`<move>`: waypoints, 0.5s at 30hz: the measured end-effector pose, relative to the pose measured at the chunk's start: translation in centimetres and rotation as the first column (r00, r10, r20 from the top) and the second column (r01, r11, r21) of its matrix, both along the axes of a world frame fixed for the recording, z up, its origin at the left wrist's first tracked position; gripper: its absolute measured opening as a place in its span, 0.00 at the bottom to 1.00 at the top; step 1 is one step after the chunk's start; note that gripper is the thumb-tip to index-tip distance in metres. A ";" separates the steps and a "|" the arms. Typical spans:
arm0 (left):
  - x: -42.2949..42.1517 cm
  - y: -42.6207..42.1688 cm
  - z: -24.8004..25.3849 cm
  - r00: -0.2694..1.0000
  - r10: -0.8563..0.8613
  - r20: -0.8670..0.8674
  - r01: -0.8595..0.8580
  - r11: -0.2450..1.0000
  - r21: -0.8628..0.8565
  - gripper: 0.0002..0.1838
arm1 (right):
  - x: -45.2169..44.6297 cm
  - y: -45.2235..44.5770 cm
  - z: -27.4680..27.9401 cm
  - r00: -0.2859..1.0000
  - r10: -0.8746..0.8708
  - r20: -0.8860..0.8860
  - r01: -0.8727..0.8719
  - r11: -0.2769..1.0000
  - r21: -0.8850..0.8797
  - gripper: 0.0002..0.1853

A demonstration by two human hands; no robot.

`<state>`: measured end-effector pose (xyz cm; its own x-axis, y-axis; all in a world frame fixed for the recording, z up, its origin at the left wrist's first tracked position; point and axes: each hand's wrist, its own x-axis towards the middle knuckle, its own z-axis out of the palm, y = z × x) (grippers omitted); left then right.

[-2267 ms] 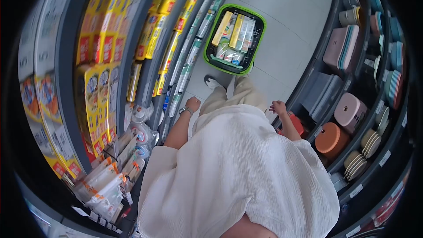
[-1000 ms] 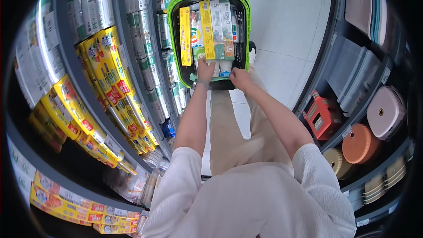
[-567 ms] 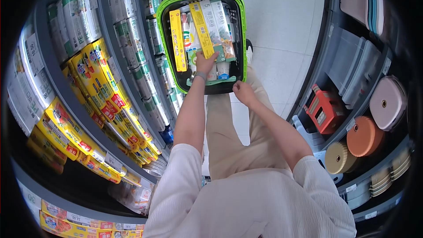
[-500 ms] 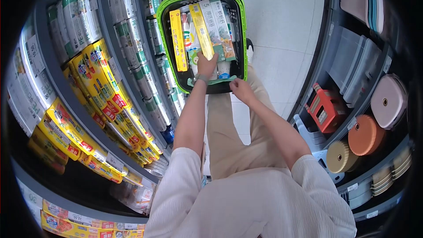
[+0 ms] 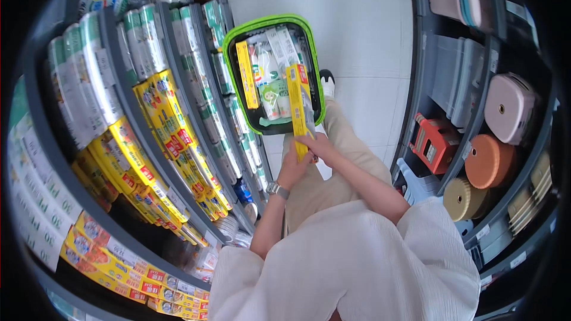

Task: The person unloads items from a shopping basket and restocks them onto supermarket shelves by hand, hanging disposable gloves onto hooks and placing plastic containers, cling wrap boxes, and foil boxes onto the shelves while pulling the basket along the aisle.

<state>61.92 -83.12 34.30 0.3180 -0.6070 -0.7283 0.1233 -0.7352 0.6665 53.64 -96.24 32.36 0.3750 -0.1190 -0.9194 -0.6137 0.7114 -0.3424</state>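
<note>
A long yellow box [image 5: 298,104] with a red label at its upper end extends from my hands over the basket's near right side. At its lower end, my left hand [image 5: 294,166] is closed around it. My right hand [image 5: 321,147] grips the same end from the right, fingers curled against it. Beneath the box's far part is a black shopping basket with a green rim [image 5: 270,21]. Inside lie another yellow box [image 5: 247,75] along the left wall, long white boxes [image 5: 282,47] and a white-and-green package [image 5: 273,98]. The held box partly covers the basket's contents.
Shelves to the left hold yellow boxes [image 5: 169,125] and white-and-green rolls [image 5: 143,41]. On the right-hand shelves are an orange-red container [image 5: 434,142], round lidded containers [image 5: 491,161] and clear bins [image 5: 455,77]. Pale floor tiles [image 5: 369,41] run between them.
The yellow box has come up out of the basket toward my body. My right hand has left the basket's near rim and joined my left on the box. The view has shifted.
</note>
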 end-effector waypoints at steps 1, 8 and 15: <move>-0.4 0.3 0.5 0.996 -0.064 0.070 0.068 0.996 -0.061 0.38 | -1.2 0.3 -0.2 0.999 0.054 0.010 -0.053 0.998 -0.040 0.26; 2.9 -6.1 14.3 0.966 -0.166 0.201 0.189 0.976 -0.104 0.34 | -1.9 -8.1 14.0 0.968 0.249 0.044 -0.213 0.896 -0.391 0.31; 8.8 -11.1 25.5 0.705 0.668 0.237 -0.418 0.662 -0.622 0.33 | -2.9 -12.5 23.5 0.692 0.711 0.122 -0.346 0.476 -0.809 0.34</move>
